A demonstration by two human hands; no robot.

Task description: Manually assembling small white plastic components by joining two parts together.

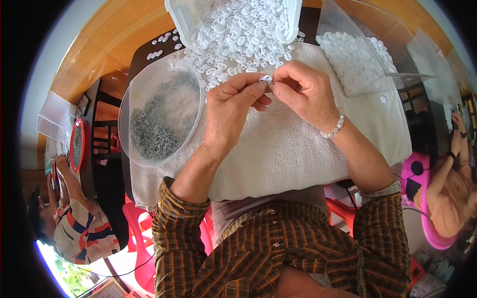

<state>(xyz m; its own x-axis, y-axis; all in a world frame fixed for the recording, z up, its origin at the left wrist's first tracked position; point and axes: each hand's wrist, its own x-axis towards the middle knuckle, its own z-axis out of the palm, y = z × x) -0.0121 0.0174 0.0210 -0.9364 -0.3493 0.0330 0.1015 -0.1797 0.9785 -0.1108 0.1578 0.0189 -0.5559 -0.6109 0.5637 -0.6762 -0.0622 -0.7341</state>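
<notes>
My left hand (pixel 224 109) pinches a small white plastic piece (pixel 267 78) between thumb and forefinger, above the towel. At the piece's right edge, the thumb and forefinger of my right hand (pixel 309 94) also close on it; whether they hold a second small part is hidden. Just beyond my hands, many similar white oval pieces with holes (pixel 238 37) spill from a tipped white bin (pixel 175 22). Left of my left hand, a clear round tub (pixel 124 119) contains a heap of small grey screw-like parts (pixel 154 129).
A pale towel (pixel 278 154) covers the table before me. At the back right stands a clear box (pixel 357 35) with more white pieces. Loose pieces (pixel 155 54) lie at the far left. Another person (pixel 84 223) sits at left, and one (pixel 447 198) at right.
</notes>
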